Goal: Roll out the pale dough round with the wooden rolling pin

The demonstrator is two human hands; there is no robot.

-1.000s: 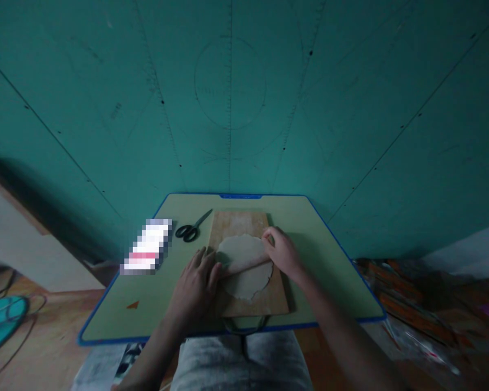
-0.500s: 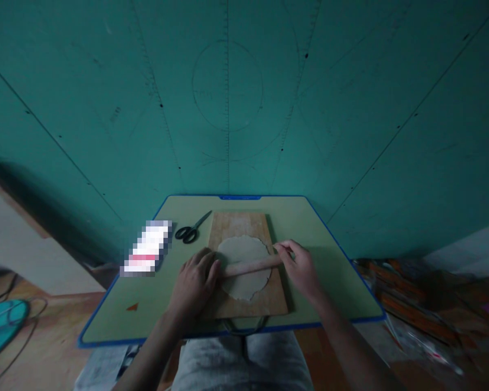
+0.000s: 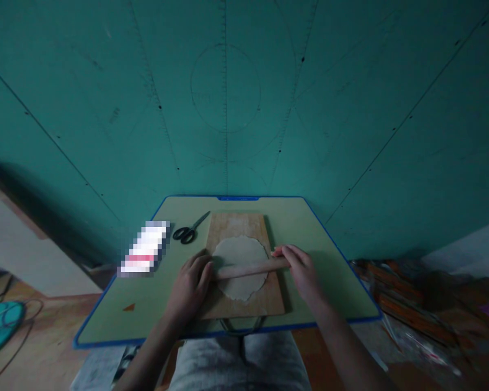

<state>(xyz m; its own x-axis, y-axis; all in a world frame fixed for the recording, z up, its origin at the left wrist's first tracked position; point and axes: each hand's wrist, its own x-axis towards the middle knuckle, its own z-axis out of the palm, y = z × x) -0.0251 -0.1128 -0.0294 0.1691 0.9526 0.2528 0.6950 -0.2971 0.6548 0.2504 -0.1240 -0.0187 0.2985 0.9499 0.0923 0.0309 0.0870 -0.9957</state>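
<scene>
A wooden rolling pin [image 3: 250, 269] lies across a flat, roughly round sheet of dough [image 3: 240, 251] with a ragged edge. Its left end is gripped by my left hand [image 3: 191, 279], the fingers curled over it. My right hand [image 3: 299, 266] closes around the right end, thumb and fingers together, just past the board's edge. Under the dough is a wooden cutting board [image 3: 244, 222], with a dark loop handle [image 3: 241, 328] showing at its near end. Black-handled scissors [image 3: 189, 231] lie left of the board, apart from both hands.
The pale green table [image 3: 342, 304] has a blue rim and stands against a green wall [image 3: 240, 163]. A blurred-out flat item [image 3: 144, 247] lies at its left edge, with a small brown triangle [image 3: 129, 307] nearer me. Clutter [image 3: 407, 298] covers the floor at right.
Both hands still hold the rolling pin on the dough. My right hand has shifted slightly outward along its end, and the whole view has drifted a little.
</scene>
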